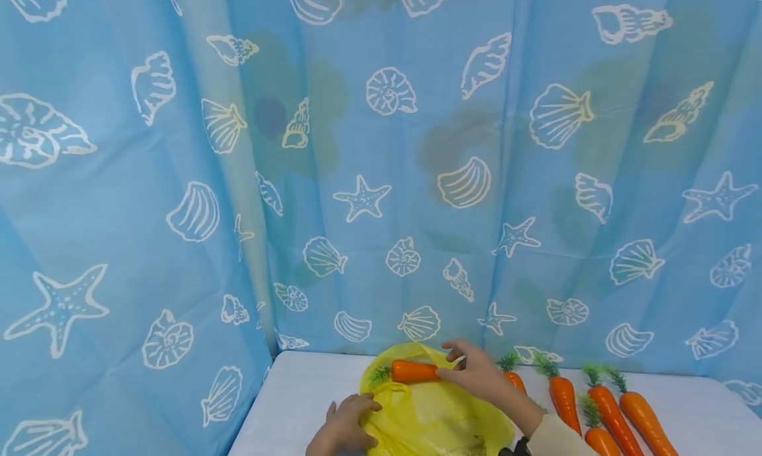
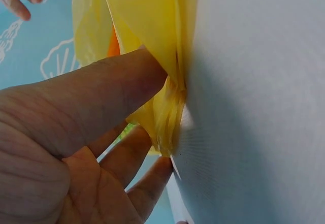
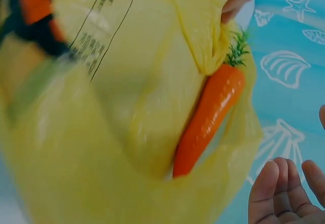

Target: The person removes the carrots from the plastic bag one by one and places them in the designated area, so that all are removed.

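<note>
A yellow plastic bag [image 1: 437,410] lies with its mouth spread on the white table. Inside its far edge rests an orange carrot [image 1: 413,372] with a green leafy top, its tip towards the right. My left hand [image 1: 345,424] grips the bag's left edge; in the left wrist view the thumb and fingers [image 2: 127,155] pinch the gathered plastic. Over the carrot's tip end hovers my right hand [image 1: 476,373]. The right wrist view shows that hand's fingers [image 3: 266,188] relaxed and apart from the carrot, holding nothing.
Several more carrots [image 1: 613,416] with green tops lie on the table [image 1: 309,376] to the right of the bag, partly behind the right forearm. A blue curtain [image 1: 393,178] with white shell prints hangs behind and on the left.
</note>
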Demonstrator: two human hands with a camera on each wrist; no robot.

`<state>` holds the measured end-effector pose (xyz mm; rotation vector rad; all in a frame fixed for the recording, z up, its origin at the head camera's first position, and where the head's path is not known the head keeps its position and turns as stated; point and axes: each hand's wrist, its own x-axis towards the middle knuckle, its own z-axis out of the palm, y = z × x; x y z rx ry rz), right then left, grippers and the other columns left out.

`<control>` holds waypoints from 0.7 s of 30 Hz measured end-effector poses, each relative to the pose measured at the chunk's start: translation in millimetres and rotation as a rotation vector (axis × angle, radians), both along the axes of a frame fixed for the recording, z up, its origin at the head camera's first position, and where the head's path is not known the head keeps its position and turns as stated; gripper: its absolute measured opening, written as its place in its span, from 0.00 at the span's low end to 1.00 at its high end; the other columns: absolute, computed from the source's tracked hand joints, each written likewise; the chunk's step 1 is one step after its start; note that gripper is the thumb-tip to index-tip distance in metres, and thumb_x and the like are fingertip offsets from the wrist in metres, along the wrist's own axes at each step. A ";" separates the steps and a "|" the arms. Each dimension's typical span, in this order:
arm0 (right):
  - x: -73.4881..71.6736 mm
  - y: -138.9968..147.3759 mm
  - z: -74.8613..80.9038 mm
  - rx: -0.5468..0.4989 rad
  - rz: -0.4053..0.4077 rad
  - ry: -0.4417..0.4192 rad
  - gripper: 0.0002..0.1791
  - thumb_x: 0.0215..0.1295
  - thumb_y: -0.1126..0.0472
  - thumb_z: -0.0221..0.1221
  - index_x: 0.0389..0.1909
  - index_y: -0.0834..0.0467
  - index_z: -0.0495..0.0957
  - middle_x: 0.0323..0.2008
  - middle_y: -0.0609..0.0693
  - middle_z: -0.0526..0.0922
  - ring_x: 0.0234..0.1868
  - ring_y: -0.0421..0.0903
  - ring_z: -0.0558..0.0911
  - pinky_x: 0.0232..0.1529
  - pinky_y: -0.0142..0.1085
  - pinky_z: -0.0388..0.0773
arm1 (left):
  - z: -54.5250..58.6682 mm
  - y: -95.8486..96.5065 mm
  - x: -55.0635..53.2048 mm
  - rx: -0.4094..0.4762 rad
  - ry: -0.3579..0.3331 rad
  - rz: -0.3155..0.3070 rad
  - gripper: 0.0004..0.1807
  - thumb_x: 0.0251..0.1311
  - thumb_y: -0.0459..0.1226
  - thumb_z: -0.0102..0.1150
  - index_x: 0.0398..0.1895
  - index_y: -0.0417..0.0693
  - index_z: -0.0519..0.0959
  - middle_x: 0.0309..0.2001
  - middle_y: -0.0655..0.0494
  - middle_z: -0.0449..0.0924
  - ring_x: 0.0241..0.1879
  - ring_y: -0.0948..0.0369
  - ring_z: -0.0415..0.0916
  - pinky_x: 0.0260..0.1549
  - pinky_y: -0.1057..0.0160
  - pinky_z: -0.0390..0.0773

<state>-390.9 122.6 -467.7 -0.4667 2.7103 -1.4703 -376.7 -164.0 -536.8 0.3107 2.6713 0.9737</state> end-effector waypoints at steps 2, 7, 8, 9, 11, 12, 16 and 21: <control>-3.9 -8.4 -4.2 0.019 0.035 0.003 0.31 0.61 0.52 0.68 0.60 0.64 0.73 0.47 0.61 0.79 0.40 0.47 0.80 0.36 0.38 0.82 | -0.4 0.1 0.7 0.008 -0.006 0.008 0.22 0.49 0.33 0.73 0.51 0.50 0.82 0.65 0.43 0.73 0.68 0.38 0.61 0.66 0.23 0.37; -13.2 -25.0 -15.8 0.081 0.105 0.010 0.26 0.63 0.56 0.66 0.57 0.65 0.75 0.47 0.60 0.81 0.42 0.50 0.81 0.40 0.44 0.83 | -0.3 2.6 1.7 0.021 -0.022 0.032 0.22 0.49 0.32 0.73 0.50 0.50 0.82 0.63 0.43 0.74 0.66 0.39 0.63 0.67 0.24 0.37; -14.8 -27.7 -17.6 0.096 0.112 0.012 0.25 0.63 0.57 0.66 0.57 0.64 0.75 0.47 0.60 0.81 0.44 0.51 0.81 0.41 0.45 0.83 | -0.4 3.1 1.6 0.017 -0.020 0.032 0.22 0.49 0.32 0.73 0.50 0.50 0.82 0.63 0.44 0.74 0.65 0.39 0.64 0.67 0.24 0.37; -17.0 -30.5 -19.1 0.102 0.118 0.015 0.25 0.63 0.57 0.66 0.57 0.64 0.75 0.48 0.60 0.81 0.45 0.53 0.81 0.42 0.46 0.82 | -0.4 3.4 1.2 0.010 -0.018 0.034 0.22 0.49 0.32 0.73 0.50 0.50 0.82 0.63 0.44 0.75 0.66 0.40 0.64 0.66 0.24 0.37; -20.8 -35.7 -20.6 0.109 0.125 0.023 0.24 0.63 0.57 0.66 0.57 0.63 0.75 0.49 0.60 0.81 0.47 0.55 0.81 0.44 0.49 0.82 | -0.1 3.4 0.2 -0.009 -0.005 0.032 0.22 0.49 0.33 0.74 0.50 0.51 0.82 0.63 0.44 0.75 0.66 0.40 0.64 0.66 0.23 0.38; -22.7 -38.1 -21.1 0.112 0.129 0.028 0.25 0.63 0.57 0.66 0.58 0.63 0.75 0.50 0.60 0.81 0.49 0.56 0.80 0.45 0.50 0.81 | 0.0 3.0 -0.6 -0.019 -0.001 0.032 0.22 0.49 0.33 0.74 0.50 0.51 0.82 0.63 0.45 0.75 0.66 0.40 0.63 0.66 0.23 0.39; -30.4 -45.4 -24.8 0.110 0.119 0.044 0.26 0.63 0.57 0.66 0.58 0.64 0.75 0.53 0.62 0.80 0.52 0.60 0.79 0.49 0.54 0.80 | 0.7 1.1 -1.2 -0.032 0.011 0.019 0.22 0.49 0.34 0.74 0.50 0.51 0.82 0.64 0.45 0.74 0.68 0.39 0.62 0.66 0.23 0.40; -39.6 -51.3 -32.8 0.108 0.088 0.035 0.28 0.63 0.57 0.65 0.61 0.63 0.74 0.59 0.63 0.77 0.58 0.64 0.76 0.54 0.57 0.79 | 1.4 -0.2 1.4 -0.013 -0.004 0.016 0.22 0.49 0.34 0.73 0.50 0.52 0.82 0.64 0.45 0.74 0.68 0.39 0.62 0.67 0.24 0.39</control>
